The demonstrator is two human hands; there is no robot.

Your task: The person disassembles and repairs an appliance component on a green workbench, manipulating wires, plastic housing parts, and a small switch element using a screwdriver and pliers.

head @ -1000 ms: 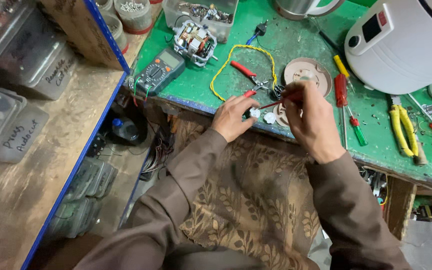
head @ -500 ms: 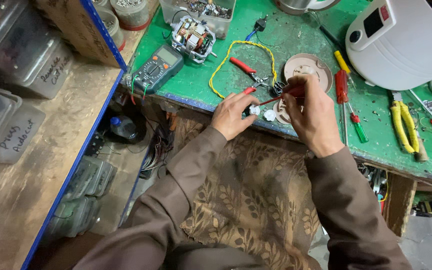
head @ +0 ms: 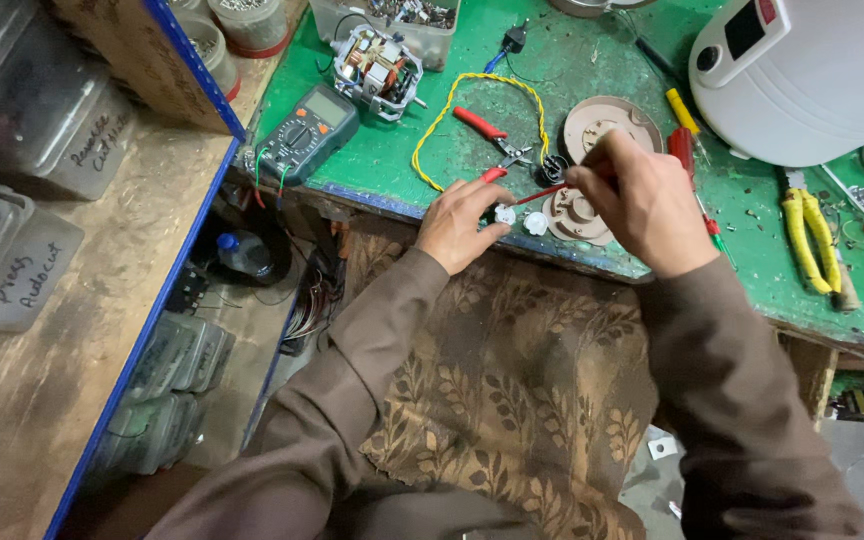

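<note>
- Two hands are seen at the near edge of the green bench (head: 392,165).
- A small white part (head: 505,214) is pinched between the fingertips of the left hand (head: 462,222), at the bench edge.
- A thin red tool (head: 542,192) is gripped in the closed fingers of the right hand (head: 642,200); its tip is pointed at the white part, touching or almost so.
- A second white piece (head: 536,223) lies just right of that part.
- A tan disc (head: 574,215) is partly covered by the right hand.
- Red pliers (head: 487,140) and a yellow wire (head: 472,115) lie behind the hands.
- A multimeter (head: 307,135) rests at the bench's left edge.
- A white appliance (head: 812,75) stands at the far right.
</note>
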